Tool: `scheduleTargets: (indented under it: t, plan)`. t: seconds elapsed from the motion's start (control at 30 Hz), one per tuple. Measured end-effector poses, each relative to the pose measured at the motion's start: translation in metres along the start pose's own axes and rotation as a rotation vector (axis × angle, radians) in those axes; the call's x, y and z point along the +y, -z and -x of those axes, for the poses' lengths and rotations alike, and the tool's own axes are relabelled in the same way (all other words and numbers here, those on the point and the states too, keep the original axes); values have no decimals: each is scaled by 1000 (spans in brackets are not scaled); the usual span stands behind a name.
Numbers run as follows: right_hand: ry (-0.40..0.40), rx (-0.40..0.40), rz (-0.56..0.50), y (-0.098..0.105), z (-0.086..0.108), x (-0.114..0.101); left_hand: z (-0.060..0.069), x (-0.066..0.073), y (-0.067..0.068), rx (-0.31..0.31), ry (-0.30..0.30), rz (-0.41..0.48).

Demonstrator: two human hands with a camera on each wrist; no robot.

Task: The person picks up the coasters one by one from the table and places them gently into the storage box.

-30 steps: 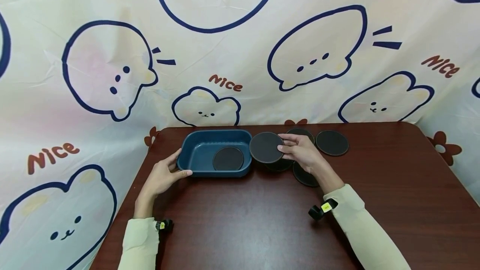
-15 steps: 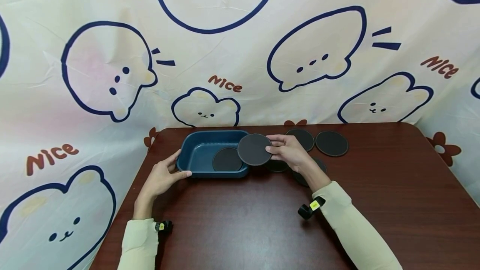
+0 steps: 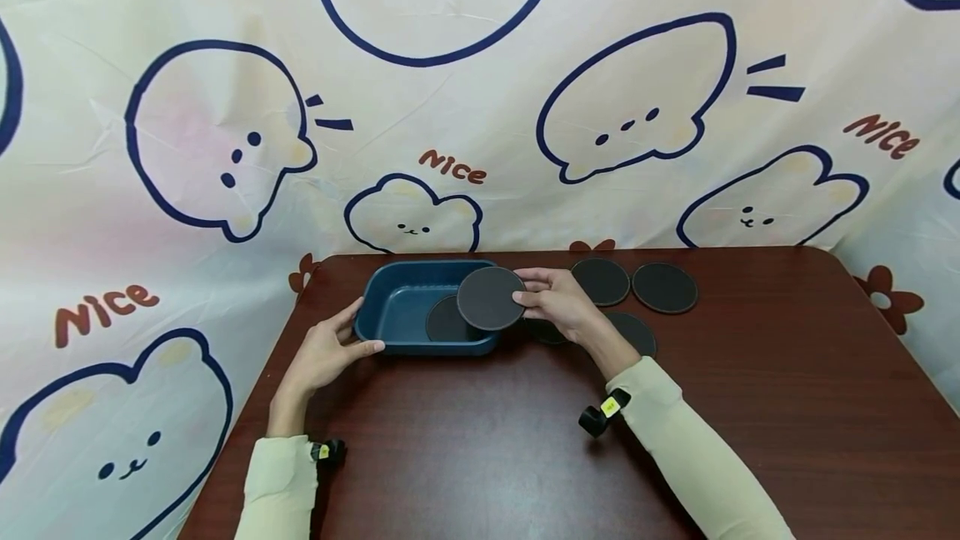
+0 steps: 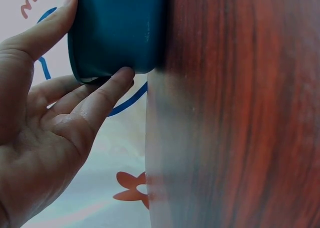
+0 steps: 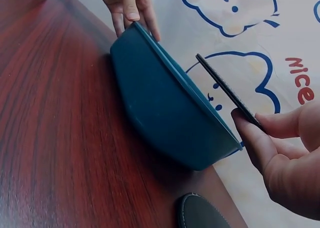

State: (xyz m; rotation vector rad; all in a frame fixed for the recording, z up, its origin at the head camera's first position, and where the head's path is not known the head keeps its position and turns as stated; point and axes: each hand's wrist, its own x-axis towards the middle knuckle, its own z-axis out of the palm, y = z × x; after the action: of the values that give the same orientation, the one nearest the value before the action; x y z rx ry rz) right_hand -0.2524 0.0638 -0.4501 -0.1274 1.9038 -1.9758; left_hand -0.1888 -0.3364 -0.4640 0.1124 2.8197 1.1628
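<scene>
A blue rectangular basin [image 3: 420, 349] stands at the back left of the table. My left hand [image 3: 322, 350] holds its left end, thumb on the front rim and fingers against the side, as the left wrist view also shows. One round black coaster [image 3: 442, 320] lies inside on the right, partly covered from view. My right hand [image 3: 561, 303] pinches a second black coaster [image 3: 487, 298] by its right edge. In the right wrist view this coaster [image 5: 227, 90] is tilted above the basin wall [image 5: 165, 97], apart from it, thumb and fingers on opposite faces.
Several more black coasters lie right of the basin, among them one at the back [image 3: 602, 282], one farther right [image 3: 664, 287] and one partly behind the right forearm [image 3: 632, 333]. A printed cloth [image 3: 510, 107] hangs behind the brown table [image 3: 480, 440].
My right hand has carried its coaster leftward from beside the basin to over its right part. More of the coasters on the table shows now. The left hand and basin have stayed put.
</scene>
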Motion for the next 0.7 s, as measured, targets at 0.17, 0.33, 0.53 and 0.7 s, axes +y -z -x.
scheduleTargets:
  t: [0.17, 0.33, 0.53, 0.7]
  plan:
    - [-6, 1, 16, -7, -5, -1, 0, -1, 1, 0, -5, 5]
    - [-8, 10, 16, -13, -8, -1, 0, -1, 1, -3, -7, 8]
    - [-23, 4, 13, -19, -11, -1, -1, -1, 1, -5, -1, 9]
    - [-44, -18, 23, -23, -13, 0, 0, -1, 1, -4, 4, 0]
